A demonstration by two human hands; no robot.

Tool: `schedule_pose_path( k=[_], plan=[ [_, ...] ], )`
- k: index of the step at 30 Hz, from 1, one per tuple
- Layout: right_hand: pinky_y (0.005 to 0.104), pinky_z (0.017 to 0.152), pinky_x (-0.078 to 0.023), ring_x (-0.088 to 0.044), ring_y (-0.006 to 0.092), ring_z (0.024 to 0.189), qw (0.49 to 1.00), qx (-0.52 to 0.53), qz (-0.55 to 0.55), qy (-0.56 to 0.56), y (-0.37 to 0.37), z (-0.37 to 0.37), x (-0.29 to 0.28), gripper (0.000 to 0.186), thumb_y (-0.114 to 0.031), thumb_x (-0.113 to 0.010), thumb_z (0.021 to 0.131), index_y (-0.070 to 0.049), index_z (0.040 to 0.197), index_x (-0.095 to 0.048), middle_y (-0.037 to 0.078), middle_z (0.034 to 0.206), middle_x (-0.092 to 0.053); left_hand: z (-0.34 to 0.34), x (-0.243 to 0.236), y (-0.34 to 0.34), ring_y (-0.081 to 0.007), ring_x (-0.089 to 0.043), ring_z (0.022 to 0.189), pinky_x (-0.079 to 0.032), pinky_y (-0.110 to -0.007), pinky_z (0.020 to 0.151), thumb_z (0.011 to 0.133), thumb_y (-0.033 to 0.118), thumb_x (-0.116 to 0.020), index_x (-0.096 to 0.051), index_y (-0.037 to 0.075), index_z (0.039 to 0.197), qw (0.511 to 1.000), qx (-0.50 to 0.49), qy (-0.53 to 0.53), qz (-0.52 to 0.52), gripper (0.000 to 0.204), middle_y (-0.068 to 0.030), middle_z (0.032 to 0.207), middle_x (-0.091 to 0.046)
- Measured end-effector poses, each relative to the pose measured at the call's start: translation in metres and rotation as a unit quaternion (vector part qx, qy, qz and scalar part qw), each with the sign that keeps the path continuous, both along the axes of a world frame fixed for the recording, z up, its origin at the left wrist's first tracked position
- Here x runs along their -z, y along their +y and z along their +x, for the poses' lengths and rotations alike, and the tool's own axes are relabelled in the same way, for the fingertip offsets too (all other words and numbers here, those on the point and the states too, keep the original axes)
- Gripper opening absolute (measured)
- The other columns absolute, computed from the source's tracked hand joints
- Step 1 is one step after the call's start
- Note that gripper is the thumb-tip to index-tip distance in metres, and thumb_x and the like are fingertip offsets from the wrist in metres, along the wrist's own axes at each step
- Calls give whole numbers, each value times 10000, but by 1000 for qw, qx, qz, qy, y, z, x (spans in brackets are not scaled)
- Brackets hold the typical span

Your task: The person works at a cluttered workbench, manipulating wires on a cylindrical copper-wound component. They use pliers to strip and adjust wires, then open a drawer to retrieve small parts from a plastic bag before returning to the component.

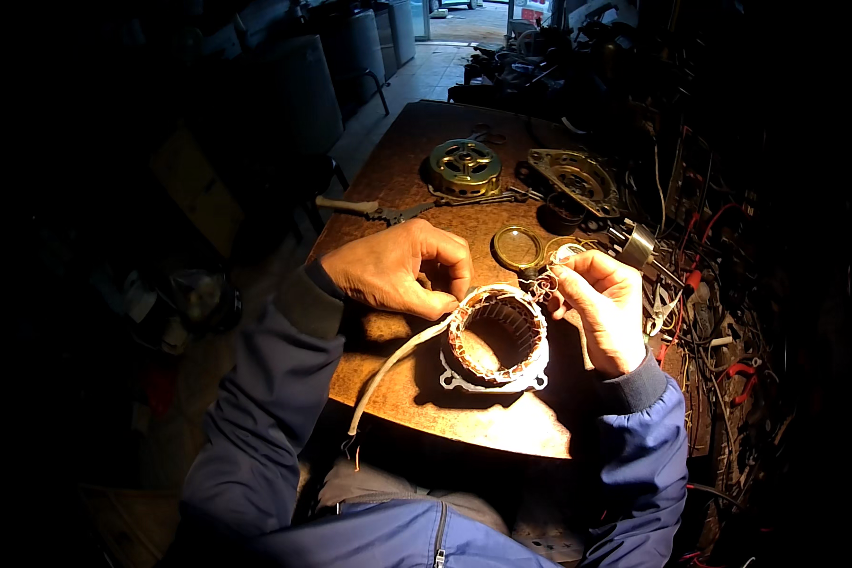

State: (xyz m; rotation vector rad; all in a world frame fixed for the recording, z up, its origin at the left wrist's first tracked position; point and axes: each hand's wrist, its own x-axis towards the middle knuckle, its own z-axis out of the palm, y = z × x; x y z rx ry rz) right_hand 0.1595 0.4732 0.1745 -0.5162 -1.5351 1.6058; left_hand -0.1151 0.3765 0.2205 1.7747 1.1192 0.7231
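A motor stator (495, 377) stands on the wooden bench in front of me, its round opening facing up and towards me. Pale lacing wraps its copper windings, and metal lugs show at the base. My right hand (604, 308) pinches thin copper wires (542, 284) at the stator's upper right edge. My left hand (398, 268) has its fingers curled, with the thumb at the upper left rim; whatever lies between those fingers is hidden. From the left rim a pale sleeved cable (384, 373) hangs over the bench's front edge, bare wire ends showing.
Farther back on the bench (402, 166) lie a round brass-coloured cover (465, 168), a metal housing (577, 180), a wooden-handled tool (348, 204) and a ring-shaped coil (518, 247). A rotor with a shaft (634, 244) lies at right, beside tangled wires (719, 417) and a red-handled tool (743, 381).
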Motion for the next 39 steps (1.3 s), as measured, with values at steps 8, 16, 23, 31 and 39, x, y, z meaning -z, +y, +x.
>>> schedule_pose_path(
  k=[8, 16, 23, 31, 39],
  plan=[
    [201, 561, -456, -590, 53, 630, 1000, -5, 9, -25, -1, -4, 5, 109, -64, -712, 1001, 39, 966, -708, 9, 779, -660, 5, -2, 0, -111, -649, 812, -530, -271, 705, 809, -39, -716, -688, -2, 839, 995, -14, 50, 90, 55, -40, 871, -684],
    [207, 567, -446, -568, 44, 630, 998, -6, 30, -57, 0, -7, 11, 151, -109, -721, 1005, 39, 978, -717, -8, 764, -654, 7, -3, -1, -111, -689, 793, -574, -266, 686, 852, 7, -755, -715, -2, 892, 991, -55, 82, 90, 57, -42, 859, -730],
    [225, 581, -451, -562, 55, 648, 993, -10, 63, -97, -1, -8, 10, 143, -105, -692, 1018, 31, 973, -689, -5, 776, -644, 7, -6, -2, -107, -686, 800, -577, -274, 694, 874, 9, -749, -724, -6, 913, 991, -48, 79, 94, 49, -45, 863, -731],
    [242, 593, -501, -586, 81, 659, 979, -73, 44, -184, 4, 11, -17, 136, -85, -673, 996, 46, 960, -661, 14, 783, -638, 10, -15, 32, -133, -674, 768, -555, -302, 710, 840, 11, -744, -707, -19, 897, 985, 28, 125, 115, 74, -73, 825, -711],
    [294, 744, -563, -686, 133, 811, 915, -293, 39, -275, 6, 51, -54, 175, -88, -700, 974, 55, 1073, -719, 87, 892, -747, 55, -43, 76, -273, -679, 729, -532, -385, 677, 785, 107, -735, -705, -3, 864, 945, 119, 281, 120, 138, -131, 774, -699]
  ],
)
